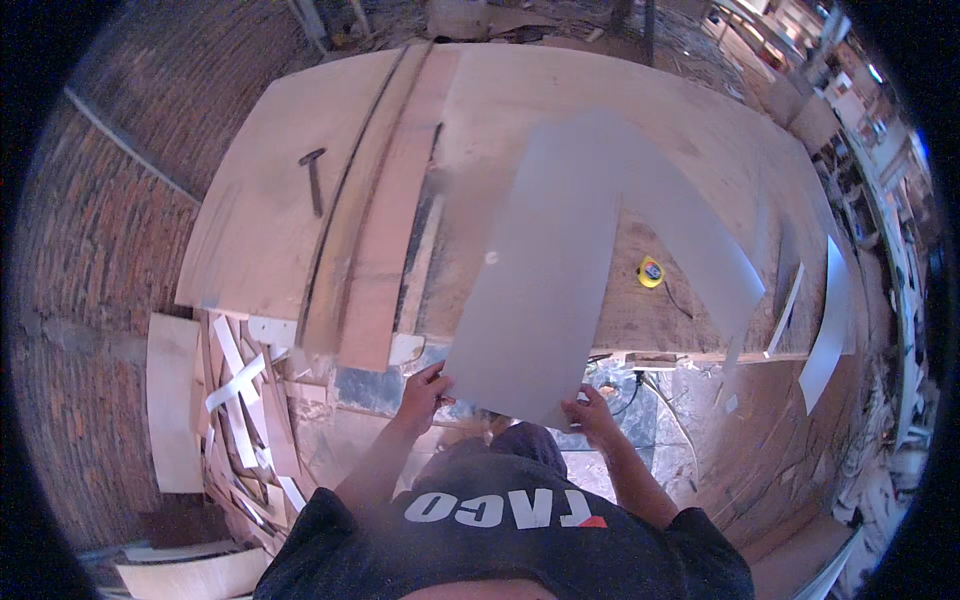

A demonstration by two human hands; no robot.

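Note:
A long, thin grey sheet (545,250) lies over the wooden worktable (700,110), its near end sticking out past the table's front edge toward me. My left hand (426,394) pinches the sheet's near left corner. At the near right corner, my right hand (592,414) has thumb and fingers closed on the edge. Another grey strip (700,250) slants off to the right from the sheet's far end. Between the two rests a yellow tape measure (651,271).
A hammer (314,182) lies at the table's left, beside long wooden boards (385,240). Narrow white offcuts (825,325) overhang the right front edge. Scrap strips (240,390) are heaped on the floor at left, near a brick wall (80,260).

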